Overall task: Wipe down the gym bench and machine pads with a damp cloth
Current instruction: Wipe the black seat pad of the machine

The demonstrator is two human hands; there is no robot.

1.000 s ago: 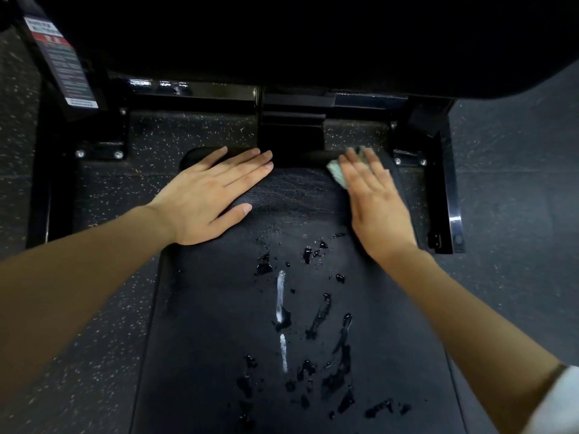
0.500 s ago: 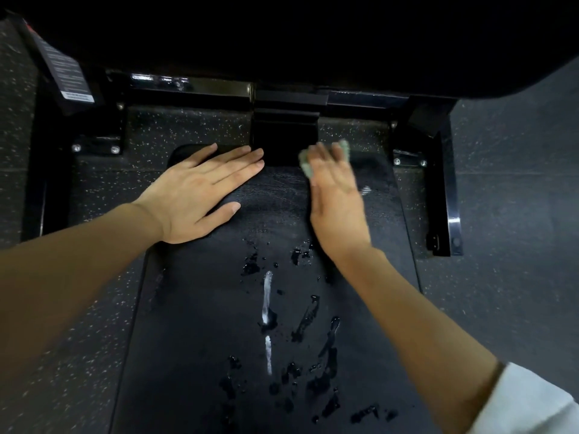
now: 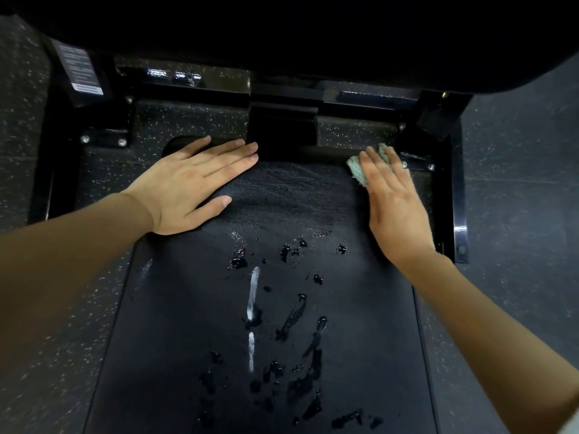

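Closest to you, water drops (image 3: 294, 314) and streaks lie on the black bench pad (image 3: 175, 324). Further up, your left hand (image 3: 194, 189) rests flat on the pad's left side, fingers straight and close together, holding nothing. Your right hand (image 3: 398, 208), at the pad's far right corner, presses the pale green cloth (image 3: 357, 172) down with straight fingers. Beyond stands the black metal frame (image 3: 457, 195).

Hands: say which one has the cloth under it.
The right hand, its flat fingers pressing the pale green cloth at the bench pad's far right corner. The left hand rests flat on bare pad, no cloth beneath it.
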